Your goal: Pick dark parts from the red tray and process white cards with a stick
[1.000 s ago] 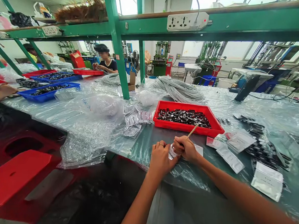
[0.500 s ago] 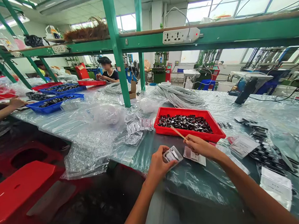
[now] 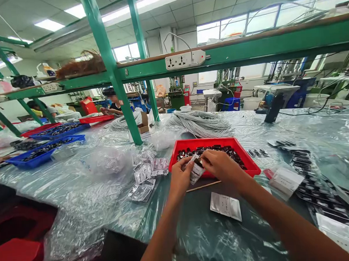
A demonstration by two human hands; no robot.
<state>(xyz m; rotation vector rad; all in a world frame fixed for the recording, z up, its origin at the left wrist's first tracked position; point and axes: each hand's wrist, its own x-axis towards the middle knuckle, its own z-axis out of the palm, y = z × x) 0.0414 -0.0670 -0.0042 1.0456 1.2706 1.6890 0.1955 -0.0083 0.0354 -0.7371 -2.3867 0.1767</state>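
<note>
overall, a red tray (image 3: pixel 255 169) stands beyond the right hand (image 3: pixel 219 164), whose fingertips meet a printed packet's (image 3: pixel 196 172) upper end, gripping or merely touching i cannot tell, and the left hand (image 3: pixel 179 176), which pinches that packet near the tray's front edge. nearer lies a flat silver packet (image 3: pixel 225 206), the lettering on both too small to read; then a thin stick (image 3: pixel 206 185) and, inside the tray, small black pieces (image 3: pixel 234 154).

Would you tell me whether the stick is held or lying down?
Lying down: the stick is on the table, in front of the red tray, ungripped.
</note>
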